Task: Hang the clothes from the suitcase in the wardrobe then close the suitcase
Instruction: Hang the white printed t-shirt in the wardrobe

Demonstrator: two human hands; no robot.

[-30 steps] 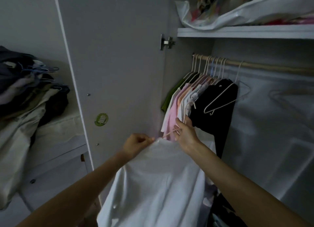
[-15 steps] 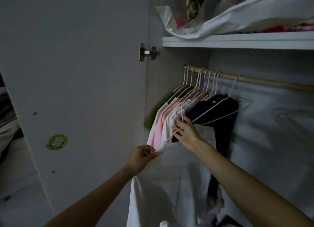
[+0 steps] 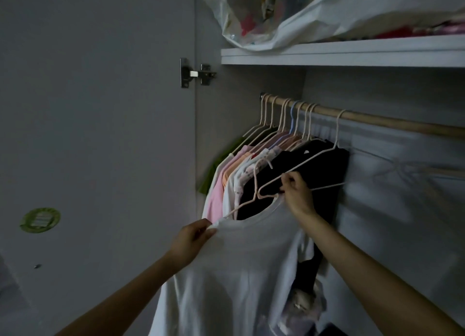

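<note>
A white shirt (image 3: 239, 272) hangs from a pale pink wire hanger (image 3: 241, 206) in front of the open wardrobe. My left hand (image 3: 196, 240) grips the shirt's left shoulder over the hanger's end. At the collar, my right hand (image 3: 297, 194) pinches the hanger wire, where it crosses an empty white hanger (image 3: 312, 158) hooked on the wooden rod (image 3: 390, 122). The held hanger's hook is below the rod. Several garments (image 3: 234, 174), green, pink, peach, white and black, hang packed at the rod's left end. The suitcase is out of view.
The open wardrobe door (image 3: 100, 109) with a green sticker (image 3: 40, 219) stands on the left, hinged (image 3: 196, 73) beside the rod. A shelf (image 3: 327, 56) above the rod carries a full plastic bag (image 3: 314, 15). The rod to the right of the empty hanger is bare.
Both hands have lifted the white shirt up and closer to the rod. The view has swung right, so the clothes pile on the left has left the frame.
</note>
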